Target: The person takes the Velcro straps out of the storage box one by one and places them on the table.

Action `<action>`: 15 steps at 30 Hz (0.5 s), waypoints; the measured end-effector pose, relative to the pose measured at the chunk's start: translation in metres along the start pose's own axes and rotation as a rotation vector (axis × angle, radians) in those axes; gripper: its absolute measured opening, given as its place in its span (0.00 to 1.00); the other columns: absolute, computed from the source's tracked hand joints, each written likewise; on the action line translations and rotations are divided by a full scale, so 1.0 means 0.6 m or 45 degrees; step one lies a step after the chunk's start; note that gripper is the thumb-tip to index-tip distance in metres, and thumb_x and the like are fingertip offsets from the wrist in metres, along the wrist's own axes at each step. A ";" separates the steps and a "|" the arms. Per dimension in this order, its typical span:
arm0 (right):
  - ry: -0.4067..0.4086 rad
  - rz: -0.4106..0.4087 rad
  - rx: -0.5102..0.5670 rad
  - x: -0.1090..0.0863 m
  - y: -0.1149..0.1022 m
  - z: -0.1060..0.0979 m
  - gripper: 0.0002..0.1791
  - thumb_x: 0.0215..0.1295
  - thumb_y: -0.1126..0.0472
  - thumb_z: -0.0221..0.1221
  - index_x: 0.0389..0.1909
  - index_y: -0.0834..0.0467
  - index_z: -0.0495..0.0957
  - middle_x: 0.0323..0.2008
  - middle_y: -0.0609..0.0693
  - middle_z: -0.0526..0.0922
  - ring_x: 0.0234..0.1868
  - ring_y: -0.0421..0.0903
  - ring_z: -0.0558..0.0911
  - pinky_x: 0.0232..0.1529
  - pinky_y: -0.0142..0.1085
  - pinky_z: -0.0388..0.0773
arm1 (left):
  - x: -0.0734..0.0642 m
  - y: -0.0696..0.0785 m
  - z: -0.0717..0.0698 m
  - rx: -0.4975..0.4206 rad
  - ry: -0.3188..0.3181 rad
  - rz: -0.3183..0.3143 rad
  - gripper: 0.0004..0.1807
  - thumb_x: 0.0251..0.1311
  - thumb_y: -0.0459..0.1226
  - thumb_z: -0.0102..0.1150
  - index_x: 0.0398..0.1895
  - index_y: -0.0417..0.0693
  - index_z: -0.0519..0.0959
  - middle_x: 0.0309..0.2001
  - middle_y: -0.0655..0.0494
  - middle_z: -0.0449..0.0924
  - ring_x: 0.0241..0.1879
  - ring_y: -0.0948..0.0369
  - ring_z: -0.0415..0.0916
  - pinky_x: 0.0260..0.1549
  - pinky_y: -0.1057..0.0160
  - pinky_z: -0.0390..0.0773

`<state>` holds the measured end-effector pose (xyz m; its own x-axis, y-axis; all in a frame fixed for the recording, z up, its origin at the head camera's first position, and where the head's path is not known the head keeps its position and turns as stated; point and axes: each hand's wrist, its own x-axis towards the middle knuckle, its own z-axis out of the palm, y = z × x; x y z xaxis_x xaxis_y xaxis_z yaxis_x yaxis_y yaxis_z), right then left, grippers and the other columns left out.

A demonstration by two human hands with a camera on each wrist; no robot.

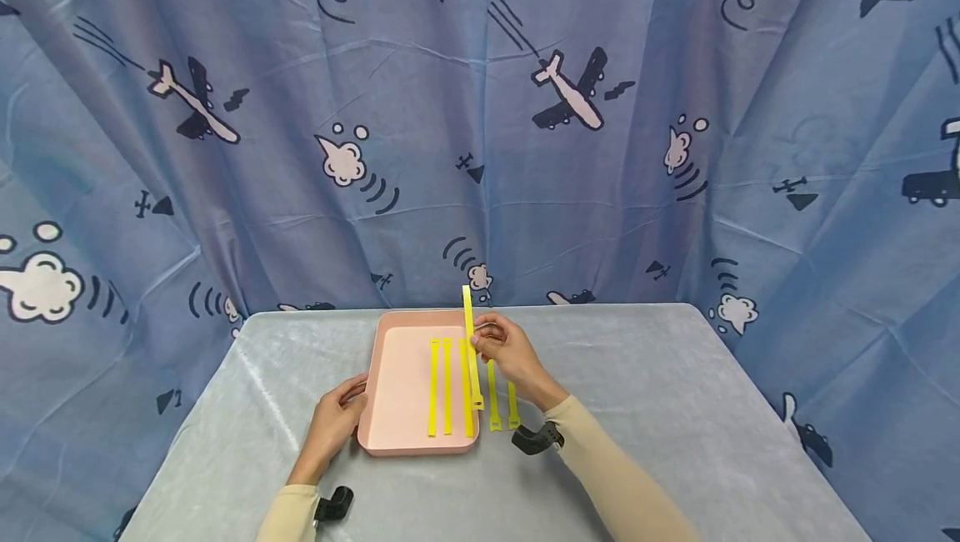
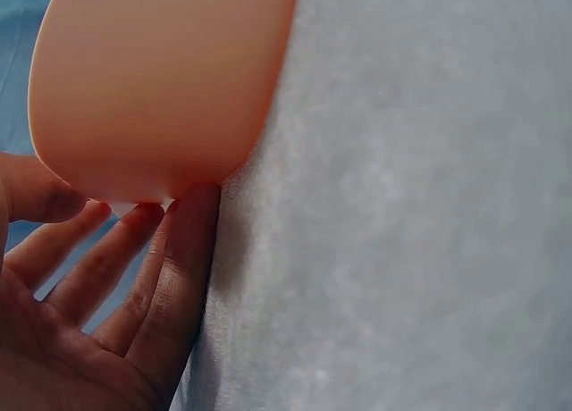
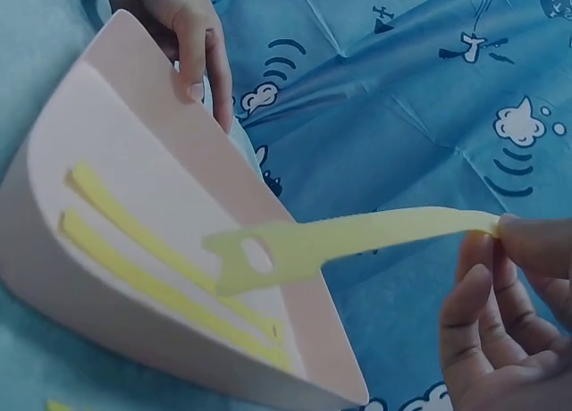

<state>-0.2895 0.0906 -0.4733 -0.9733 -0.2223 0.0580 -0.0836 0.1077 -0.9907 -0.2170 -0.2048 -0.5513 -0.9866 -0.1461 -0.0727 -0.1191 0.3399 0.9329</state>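
A pink tray (image 1: 393, 383) lies on the table with several yellow slotted cable straps (image 1: 432, 392) inside, laid lengthwise towards its right side. My left hand (image 1: 333, 421) is at the tray's left side; in the left wrist view its nearly straight fingers (image 2: 183, 259) touch the outer wall. Between thumb and fingertips, my right hand (image 1: 513, 358) pinches one yellow cable strap (image 1: 474, 375) over the tray's right edge. The right wrist view shows that strap (image 3: 384, 232) stretching out from the pinch, its slotted head above the tray.
Two more yellow straps (image 1: 492, 400) lie on the table just right of the tray, partly under my right hand and wrist. A pale grey cloth (image 1: 637, 375) covers the table. Behind its far edge hangs a blue patterned curtain (image 1: 420, 217).
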 end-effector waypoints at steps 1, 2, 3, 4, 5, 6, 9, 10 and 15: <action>0.005 0.015 0.012 -0.001 0.002 -0.004 0.13 0.68 0.66 0.59 0.52 0.59 0.74 0.36 0.52 0.80 0.36 0.51 0.80 0.36 0.38 0.78 | 0.000 0.000 0.000 0.003 0.000 -0.001 0.23 0.71 0.36 0.51 0.68 0.48 0.72 0.62 0.41 0.76 0.52 0.53 0.81 0.31 0.67 0.80; 0.010 0.031 0.017 -0.002 0.004 -0.007 0.13 0.68 0.66 0.59 0.52 0.59 0.74 0.36 0.51 0.80 0.36 0.51 0.80 0.36 0.39 0.78 | 0.000 0.000 0.000 0.004 -0.001 -0.001 0.23 0.71 0.36 0.51 0.68 0.48 0.71 0.62 0.41 0.76 0.52 0.53 0.81 0.31 0.67 0.80; 0.014 0.044 0.023 -0.003 0.006 -0.011 0.13 0.68 0.65 0.59 0.52 0.58 0.74 0.35 0.51 0.80 0.36 0.52 0.79 0.37 0.39 0.78 | 0.000 0.000 0.000 0.005 -0.001 -0.002 0.23 0.71 0.36 0.51 0.68 0.48 0.71 0.62 0.41 0.76 0.53 0.52 0.80 0.31 0.67 0.80; 0.017 0.054 0.028 -0.004 0.008 -0.015 0.13 0.68 0.65 0.59 0.52 0.58 0.74 0.35 0.50 0.80 0.36 0.52 0.79 0.38 0.40 0.78 | 0.000 0.001 0.000 0.007 -0.001 -0.002 0.23 0.71 0.36 0.51 0.68 0.48 0.71 0.62 0.41 0.76 0.53 0.52 0.80 0.31 0.67 0.80; 0.019 0.058 0.023 -0.006 0.010 -0.018 0.13 0.68 0.65 0.60 0.52 0.59 0.73 0.35 0.50 0.80 0.36 0.51 0.79 0.38 0.40 0.78 | 0.000 0.001 0.000 0.008 -0.001 -0.003 0.23 0.71 0.36 0.51 0.68 0.48 0.71 0.62 0.41 0.76 0.53 0.52 0.80 0.31 0.66 0.80; 0.020 0.066 0.023 -0.007 0.012 -0.022 0.13 0.68 0.65 0.59 0.52 0.59 0.73 0.35 0.50 0.80 0.35 0.50 0.79 0.38 0.40 0.78 | -0.001 0.001 -0.001 0.007 -0.001 -0.006 0.23 0.70 0.36 0.51 0.68 0.48 0.71 0.62 0.41 0.76 0.53 0.52 0.80 0.31 0.66 0.80; 0.018 0.077 0.036 -0.012 0.019 -0.033 0.14 0.68 0.66 0.59 0.53 0.60 0.73 0.34 0.50 0.79 0.34 0.47 0.78 0.38 0.39 0.78 | -0.001 0.001 -0.001 0.010 0.000 -0.009 0.23 0.70 0.36 0.51 0.68 0.48 0.71 0.63 0.41 0.76 0.54 0.51 0.80 0.31 0.66 0.80; 0.018 0.076 0.041 -0.013 0.021 -0.037 0.14 0.68 0.66 0.59 0.53 0.61 0.72 0.34 0.50 0.79 0.34 0.47 0.78 0.37 0.39 0.78 | 0.000 0.001 -0.001 0.009 -0.001 -0.008 0.23 0.70 0.36 0.51 0.68 0.48 0.71 0.63 0.41 0.76 0.54 0.51 0.80 0.31 0.66 0.80; 0.045 0.121 0.035 -0.020 0.033 -0.056 0.15 0.68 0.65 0.59 0.54 0.60 0.72 0.36 0.49 0.79 0.34 0.45 0.78 0.39 0.40 0.78 | 0.000 0.000 -0.001 0.007 -0.004 -0.006 0.23 0.71 0.36 0.51 0.68 0.48 0.71 0.63 0.41 0.76 0.55 0.50 0.80 0.33 0.66 0.81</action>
<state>-0.2866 0.1279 -0.4894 -0.9835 -0.1782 -0.0325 0.0147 0.1001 -0.9949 -0.2171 -0.2052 -0.5508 -0.9864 -0.1447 -0.0778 -0.1240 0.3447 0.9305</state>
